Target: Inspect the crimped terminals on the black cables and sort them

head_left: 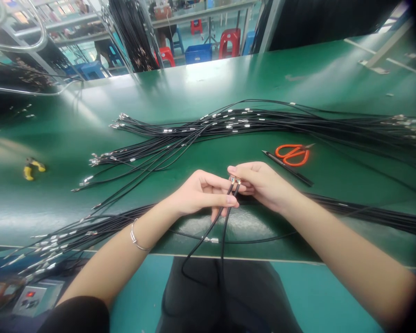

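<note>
In the head view, the left hand (203,192) pinches 2 black cables (224,221) over the table (225,83); the right hand (265,182) pinches their metal ends (235,179). These ends look already fitted; whether they are finished, I cannot tell. Other cables (208,127) lie bundled beyond.

The right hand (260,182) partly hides the held cable connectors (238,181).

Lower-centre cables (223,235) are black, the tabletop (208,83) green, scissor handles (290,155) at right orange, plier grips (28,174) at left yellow.
</note>
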A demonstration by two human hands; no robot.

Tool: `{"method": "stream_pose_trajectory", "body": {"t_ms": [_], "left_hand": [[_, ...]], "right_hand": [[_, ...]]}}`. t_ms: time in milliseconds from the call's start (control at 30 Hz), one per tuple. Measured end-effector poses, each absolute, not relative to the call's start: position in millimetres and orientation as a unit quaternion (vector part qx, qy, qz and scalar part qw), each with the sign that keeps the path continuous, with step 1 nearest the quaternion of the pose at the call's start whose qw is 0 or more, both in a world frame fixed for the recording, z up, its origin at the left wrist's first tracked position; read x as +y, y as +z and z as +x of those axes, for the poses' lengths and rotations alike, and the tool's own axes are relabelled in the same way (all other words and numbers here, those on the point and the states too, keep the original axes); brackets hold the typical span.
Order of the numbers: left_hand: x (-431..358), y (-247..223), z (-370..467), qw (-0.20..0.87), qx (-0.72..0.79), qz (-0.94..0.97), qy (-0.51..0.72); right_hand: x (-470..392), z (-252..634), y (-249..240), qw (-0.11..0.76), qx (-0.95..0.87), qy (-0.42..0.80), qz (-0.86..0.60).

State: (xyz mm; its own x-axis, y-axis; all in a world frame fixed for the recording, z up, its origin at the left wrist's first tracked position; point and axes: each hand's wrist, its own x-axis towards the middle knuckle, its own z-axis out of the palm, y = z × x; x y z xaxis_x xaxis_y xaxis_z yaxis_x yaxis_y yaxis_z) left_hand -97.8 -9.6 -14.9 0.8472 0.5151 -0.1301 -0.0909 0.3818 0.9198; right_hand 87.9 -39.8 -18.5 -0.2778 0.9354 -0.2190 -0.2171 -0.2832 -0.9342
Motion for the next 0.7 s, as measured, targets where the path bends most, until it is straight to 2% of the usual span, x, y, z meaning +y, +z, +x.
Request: {"method": "stream_pose_trajectory", "body": {"t_ms": [700], "left_hand": [[-9.9, -13.6, -97.8, 0.808, 0.203, 0.524, 0.178]], "right_hand": [[-40.6, 88.2, -14.6, 0.432, -0.415, 0.68, -0.423]]}}
